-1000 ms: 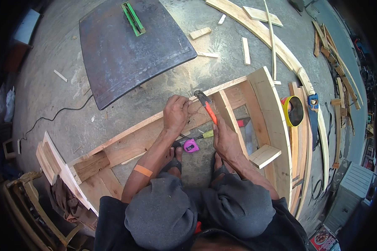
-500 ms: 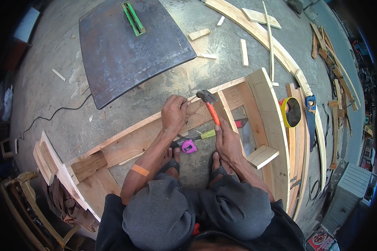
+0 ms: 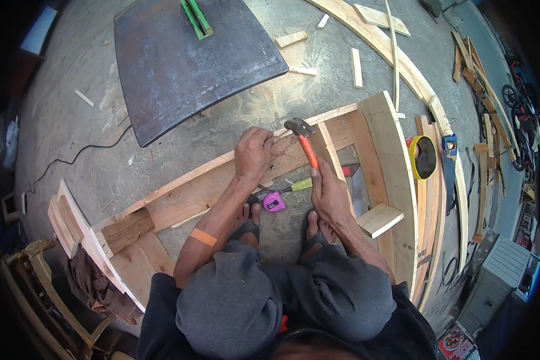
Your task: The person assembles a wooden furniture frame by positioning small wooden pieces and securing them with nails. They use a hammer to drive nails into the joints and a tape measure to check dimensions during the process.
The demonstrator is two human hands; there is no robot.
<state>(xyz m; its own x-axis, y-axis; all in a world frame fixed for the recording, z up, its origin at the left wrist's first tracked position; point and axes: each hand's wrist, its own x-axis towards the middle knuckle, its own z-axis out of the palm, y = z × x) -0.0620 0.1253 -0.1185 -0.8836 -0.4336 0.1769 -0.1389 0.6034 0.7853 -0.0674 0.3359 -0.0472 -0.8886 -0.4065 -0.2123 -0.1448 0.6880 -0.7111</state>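
In my right hand [image 3: 331,195] is a claw hammer [image 3: 306,150] with an orange handle and a dark metal head. The head is raised close to the far rail of the wooden frame [image 3: 180,175], just right of my left hand [image 3: 253,155]. That left hand rests at the rail with its fingers bent and pressed together; whatever they pinch is too small or hidden to make out. Between my feet and the far rail lie a pink tape measure [image 3: 273,202] and a tool with a yellow-green handle [image 3: 300,185]. A short wood block [image 3: 380,220] juts from the frame's right side.
Beyond the frame stands a dark table [image 3: 198,66] with a green metal piece [image 3: 196,19] on it. At right are a yellow-rimmed can [image 3: 423,157], a blue-handled saw [image 3: 449,147] and long boards. Wood offcuts [image 3: 291,39] and a black cable [image 3: 72,161] lie on the concrete floor.
The view has shifted slightly, so the table and offcuts sit a little higher. The hammer stays raised near my left hand, and both hands keep nearly the same places.
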